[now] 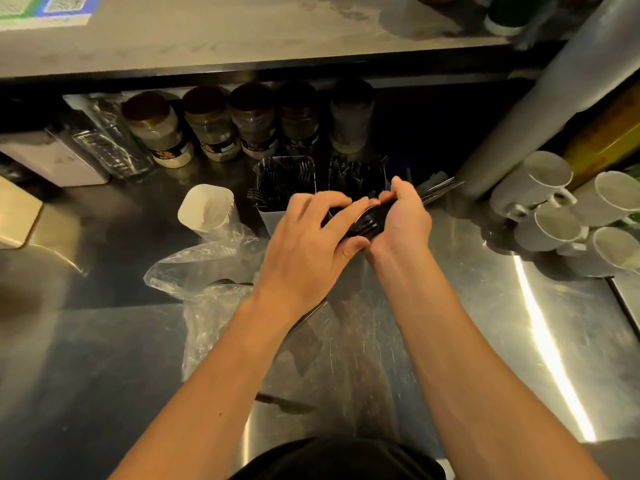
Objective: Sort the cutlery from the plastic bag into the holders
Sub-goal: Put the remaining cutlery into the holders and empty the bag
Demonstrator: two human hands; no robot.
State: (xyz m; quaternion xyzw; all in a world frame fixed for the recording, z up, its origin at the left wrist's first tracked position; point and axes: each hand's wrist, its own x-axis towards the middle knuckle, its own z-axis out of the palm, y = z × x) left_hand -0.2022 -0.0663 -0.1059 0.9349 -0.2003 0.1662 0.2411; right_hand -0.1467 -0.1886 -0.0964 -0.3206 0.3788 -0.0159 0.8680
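While both hands, left hand (pixel 308 237) and right hand (pixel 401 220), clutch forks (pixel 363 225); holders (pixel 287 188) just behind.

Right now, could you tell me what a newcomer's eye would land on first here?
Mid-frame, the left hand and right hand together grip a bundle of black forks above the steel holders. A crumpled plastic bag lies on the counter to their left, and white mugs cluster at the right.

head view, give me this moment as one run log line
phase: sorting | left hand + right hand: both gripping bundle of dark forks | over: metal cutlery holders | plastic bag: on steel counter, cutlery left inside
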